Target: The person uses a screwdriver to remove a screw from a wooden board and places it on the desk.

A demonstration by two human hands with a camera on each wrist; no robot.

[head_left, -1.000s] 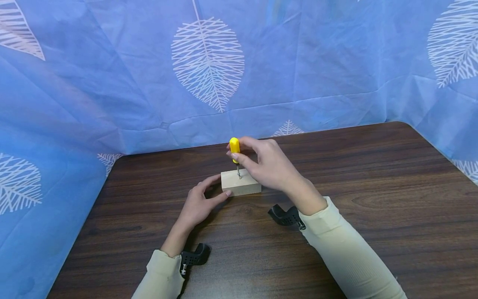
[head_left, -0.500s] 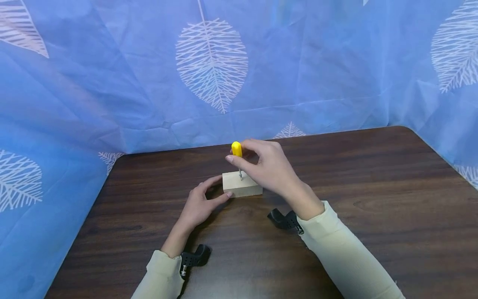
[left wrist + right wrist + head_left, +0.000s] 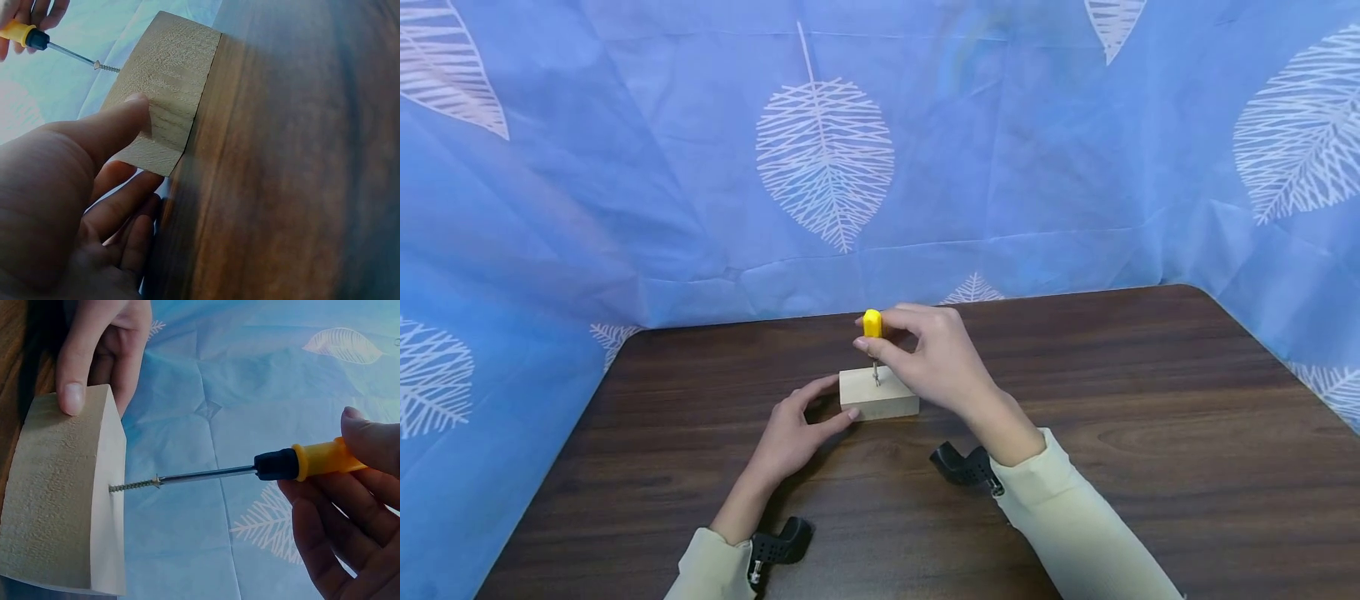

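Observation:
A pale wooden block lies on the dark table. My left hand grips its left end, the thumb on the near face and the fingers around the end. A screw stands in the block's top face, with much of its thread still outside the wood. The tip of a screwdriver meets the screw head, in line with it. Between thumb and fingers my right hand holds the yellow handle, which has a black collar. In the left wrist view, the screw and shaft show beyond the block.
The brown wood-grain table extends around the hands. Behind it hangs a blue cloth with white leaf prints. Black wrist mounts stick out from both sleeves.
The head view has tilted, so everything sits lower in it. My right thumb and fingers have shifted slightly on the screwdriver handle. My left hand keeps its hold on the block.

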